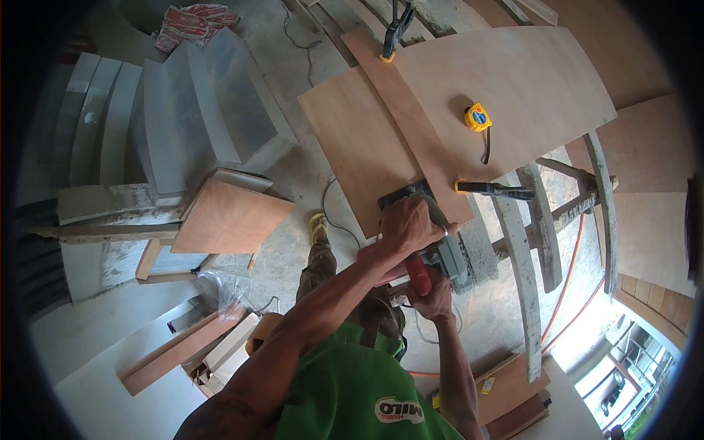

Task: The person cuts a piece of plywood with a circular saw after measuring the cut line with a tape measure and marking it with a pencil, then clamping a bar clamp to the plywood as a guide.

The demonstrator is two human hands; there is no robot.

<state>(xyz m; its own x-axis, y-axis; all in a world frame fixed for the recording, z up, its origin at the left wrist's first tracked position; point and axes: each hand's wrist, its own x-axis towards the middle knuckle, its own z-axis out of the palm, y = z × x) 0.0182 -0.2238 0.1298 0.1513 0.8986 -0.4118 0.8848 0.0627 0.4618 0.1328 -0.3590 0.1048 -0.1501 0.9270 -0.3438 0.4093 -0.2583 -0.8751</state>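
A circular saw (pixel 449 258) with a red handle and grey body sits at the near edge of a plywood sheet (pixel 513 88). My left hand (pixel 411 226) is closed over the top front of the saw. My right hand (pixel 433 295) wraps round its red rear handle. Along the saw's side lies a long narrow wooden strip (pixel 400 110) across the sheet. One clamp (pixel 397 33) holds the strip at the far end, and another clamp (pixel 499 190) at the near end. On the sheet rests a yellow tape measure (pixel 477 117). The blade is hidden.
Wooden slats (pixel 522 271) support the sheet. An orange cord (pixel 568 275) and a dark cable (pixel 328 202) run over the floor. Concrete steps (pixel 198 110) rise at the left, near a leaning plywood piece (pixel 227 218). Boards (pixel 506 392) lie at the bottom right.
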